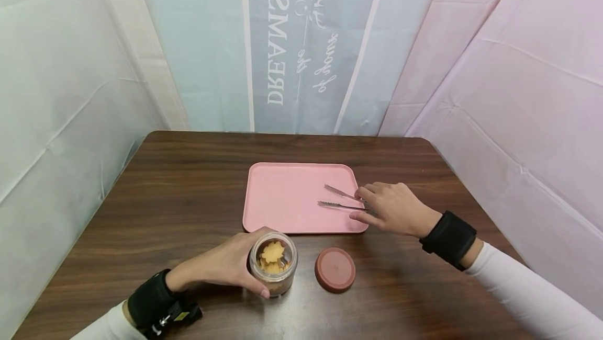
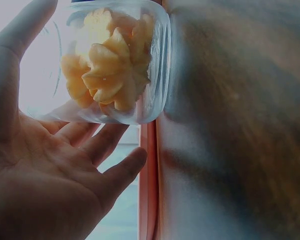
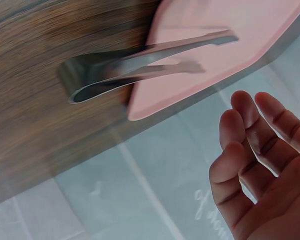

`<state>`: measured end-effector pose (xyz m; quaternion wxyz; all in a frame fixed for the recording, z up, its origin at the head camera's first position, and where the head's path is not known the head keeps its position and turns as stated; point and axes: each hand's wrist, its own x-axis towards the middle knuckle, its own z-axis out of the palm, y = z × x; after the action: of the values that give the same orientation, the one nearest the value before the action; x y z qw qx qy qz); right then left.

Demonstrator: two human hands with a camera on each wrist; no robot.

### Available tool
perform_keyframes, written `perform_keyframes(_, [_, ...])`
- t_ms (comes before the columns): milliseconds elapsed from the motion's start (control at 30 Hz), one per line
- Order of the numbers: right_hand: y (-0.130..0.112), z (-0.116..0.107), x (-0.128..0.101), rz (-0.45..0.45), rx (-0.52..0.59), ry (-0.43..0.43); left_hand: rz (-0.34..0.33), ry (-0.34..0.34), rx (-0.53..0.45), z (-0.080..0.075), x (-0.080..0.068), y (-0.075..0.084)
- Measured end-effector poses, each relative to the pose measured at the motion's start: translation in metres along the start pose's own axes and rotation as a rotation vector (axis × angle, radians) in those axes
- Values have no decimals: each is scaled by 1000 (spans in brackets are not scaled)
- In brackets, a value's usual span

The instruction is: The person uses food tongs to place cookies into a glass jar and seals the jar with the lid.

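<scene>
My left hand (image 1: 231,264) grips a clear glass jar (image 1: 282,284) near the table's front, thumb on the near side and fingers around the far side. Star-shaped yellow cookies (image 2: 110,70) fill part of the open jar. Metal tongs (image 1: 341,206) extend over the right part of a pink tray (image 1: 282,193), tips pointing left, their bent end (image 3: 75,80) past the tray's edge. Above that end is my right hand (image 1: 395,206). In the right wrist view its loosely bent fingers (image 3: 227,162) show apart from the tongs, holding nothing.
A reddish-brown round lid (image 1: 335,270) lies on the dark wooden table (image 1: 188,193), right of the jar and in front of the tray. Curtains (image 1: 216,42) hang behind the table and along both sides.
</scene>
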<state>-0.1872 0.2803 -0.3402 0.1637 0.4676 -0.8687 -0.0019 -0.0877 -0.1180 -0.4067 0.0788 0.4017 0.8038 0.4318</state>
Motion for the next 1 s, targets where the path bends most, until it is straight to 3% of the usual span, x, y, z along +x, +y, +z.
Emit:
perform_keyframes(500, [-37,-10,13,-145,28,-66,6,5,10,-1,0,-1])
perform_keyframes(1000, [-71,-3,11,-324,102,-201,-3,9,25,1,-1,-3])
